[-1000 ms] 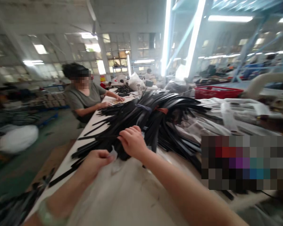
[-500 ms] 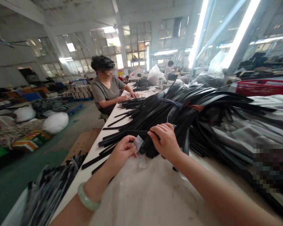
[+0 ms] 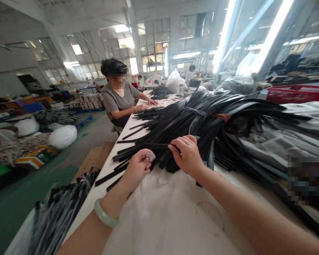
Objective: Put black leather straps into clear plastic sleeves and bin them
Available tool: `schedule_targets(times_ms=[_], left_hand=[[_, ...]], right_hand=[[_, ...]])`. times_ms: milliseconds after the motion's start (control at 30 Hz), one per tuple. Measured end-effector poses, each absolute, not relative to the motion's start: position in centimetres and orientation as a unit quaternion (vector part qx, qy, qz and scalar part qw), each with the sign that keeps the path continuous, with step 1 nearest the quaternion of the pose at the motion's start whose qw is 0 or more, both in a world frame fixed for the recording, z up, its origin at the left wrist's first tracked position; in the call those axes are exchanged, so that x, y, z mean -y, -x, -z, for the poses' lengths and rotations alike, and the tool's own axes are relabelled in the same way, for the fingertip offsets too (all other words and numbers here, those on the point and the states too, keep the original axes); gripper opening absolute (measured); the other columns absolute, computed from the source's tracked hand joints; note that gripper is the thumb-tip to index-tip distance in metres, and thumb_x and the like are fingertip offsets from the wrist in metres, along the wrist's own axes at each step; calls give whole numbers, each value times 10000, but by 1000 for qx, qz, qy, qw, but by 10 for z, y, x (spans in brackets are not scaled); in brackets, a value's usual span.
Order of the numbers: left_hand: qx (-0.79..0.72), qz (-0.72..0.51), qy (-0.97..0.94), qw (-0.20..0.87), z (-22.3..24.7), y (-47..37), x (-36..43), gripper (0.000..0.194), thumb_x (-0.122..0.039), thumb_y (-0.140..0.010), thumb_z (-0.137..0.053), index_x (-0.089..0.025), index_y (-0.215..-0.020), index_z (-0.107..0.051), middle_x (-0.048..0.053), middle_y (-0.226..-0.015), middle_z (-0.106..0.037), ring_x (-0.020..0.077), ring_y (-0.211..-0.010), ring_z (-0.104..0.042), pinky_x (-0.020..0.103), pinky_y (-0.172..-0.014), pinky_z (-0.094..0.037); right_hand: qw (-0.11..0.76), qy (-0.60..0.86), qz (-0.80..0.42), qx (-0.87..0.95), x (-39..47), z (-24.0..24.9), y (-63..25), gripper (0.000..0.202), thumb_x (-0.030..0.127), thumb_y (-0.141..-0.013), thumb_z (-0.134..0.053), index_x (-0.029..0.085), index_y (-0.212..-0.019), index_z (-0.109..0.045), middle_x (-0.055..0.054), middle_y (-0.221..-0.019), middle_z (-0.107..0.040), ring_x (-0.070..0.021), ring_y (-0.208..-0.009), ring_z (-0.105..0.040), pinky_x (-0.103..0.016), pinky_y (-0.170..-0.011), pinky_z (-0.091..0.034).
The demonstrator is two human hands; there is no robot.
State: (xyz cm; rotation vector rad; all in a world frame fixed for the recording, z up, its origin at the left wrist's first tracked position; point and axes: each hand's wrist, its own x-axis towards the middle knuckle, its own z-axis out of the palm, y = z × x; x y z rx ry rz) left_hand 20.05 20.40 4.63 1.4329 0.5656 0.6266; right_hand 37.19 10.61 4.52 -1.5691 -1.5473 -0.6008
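Note:
My right hand point(image 3: 186, 153) is closed around the end of a thin black strap point(image 3: 158, 145), which points left across the pile. Just left of it, my left hand point(image 3: 138, 165) pinches a small piece of clear plastic point(image 3: 150, 155), partly hidden by the fingers. A pale green bangle point(image 3: 105, 214) circles the left wrist. Beneath and beyond both hands spreads a large heap of black straps point(image 3: 172, 124), bound with a dark tie point(image 3: 195, 112) and a brown band point(image 3: 220, 116). Clear plastic film point(image 3: 146, 194) lies on the white table near me.
A co-worker point(image 3: 119, 95) sits at the table's left side, hands on small pieces. Plastic-wrapped black strips point(image 3: 61, 209) stand at the lower left beside cardboard point(image 3: 94, 161). At the right are a red crate point(image 3: 295, 94) and white sheeting point(image 3: 303, 117); white sacks point(image 3: 62, 137) rest on the floor.
My left hand has turned and closed further over the clear plastic, so less of it shows. My right hand keeps hold of the black strap in nearly the same place.

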Motion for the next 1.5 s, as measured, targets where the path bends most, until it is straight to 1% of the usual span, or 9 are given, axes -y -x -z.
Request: schedule_targets(times_ms=[100,200,300,400,633,800,967,1233,1500], left_hand=[[-271,-274,-574,722,-48,-200,-206,125,-199,-661,-625,-156,-765,-571,-56,-604,-419,23,-443,-281,132,-388,-131],[-283,-284,-563,723,-51,-199,-208,194,-324,-712,-650,-148,-726,-570,-52,-590,-426,21,-429,-279,132,-371,-117],[-276,-316,-633,650,-51,-198,-210,246,-371,-725,-668,-134,-677,-619,-13,-603,-521,47,-495,-420,143,-422,-294],[-268,-348,-707,554,-51,-197,-213,158,-287,-697,-691,-130,-681,-698,53,-732,-657,123,-716,-572,209,-651,-439],[-329,-356,-684,545,-46,-196,-217,176,-261,-550,-795,-140,-598,-677,4,-570,-633,102,-539,-519,226,-561,-402],[-292,-369,-658,588,-47,-196,-217,272,-269,-541,-811,-137,-765,-731,15,-674,-667,101,-588,-529,219,-574,-404],[-279,-344,-661,605,-51,-195,-214,243,-268,-577,-799,-126,-759,-722,-9,-611,-624,75,-522,-473,205,-522,-371],[-280,-329,-689,581,-53,-195,-211,244,-270,-614,-775,-139,-816,-739,68,-771,-727,156,-661,-618,266,-660,-468],[-232,-237,-822,464,-58,-199,-192,109,-210,-701,-656,-178,-754,-745,35,-772,-727,202,-764,-638,280,-722,-458]], right_hand=[[406,630,238,618,-106,-44,-372,212,299,-928,-454,195,-784,-569,-28,-727,-623,-173,-716,-539,-350,-831,-333],[402,633,241,616,-107,-44,-373,213,299,-923,-461,192,-773,-568,-27,-720,-622,-172,-711,-537,-352,-830,-334],[414,629,243,612,-106,-47,-375,208,289,-912,-470,193,-751,-559,-22,-697,-614,-169,-695,-537,-352,-821,-337],[425,613,234,623,-103,-55,-378,196,286,-899,-483,194,-738,-550,-16,-678,-608,-166,-674,-545,-350,-805,-342],[393,590,208,674,-95,-74,-388,199,288,-886,-493,190,-723,-551,-1,-628,-576,-154,-629,-544,-343,-780,-328],[369,593,207,685,-92,-76,-391,205,276,-882,-494,188,-705,-547,0,-620,-577,-151,-626,-531,-341,-772,-310],[365,596,198,687,-92,-76,-389,228,279,-890,-468,190,-693,-542,-4,-623,-578,-151,-629,-528,-341,-774,-298],[313,591,182,721,-91,-80,-393,235,272,-884,-469,186,-685,-558,-6,-619,-578,-146,-629,-512,-343,-788,-285],[217,571,161,775,-95,-72,-359,233,246,-878,-485,187,-660,-545,-13,-650,-586,-155,-692,-511,-372,-901,-260]])
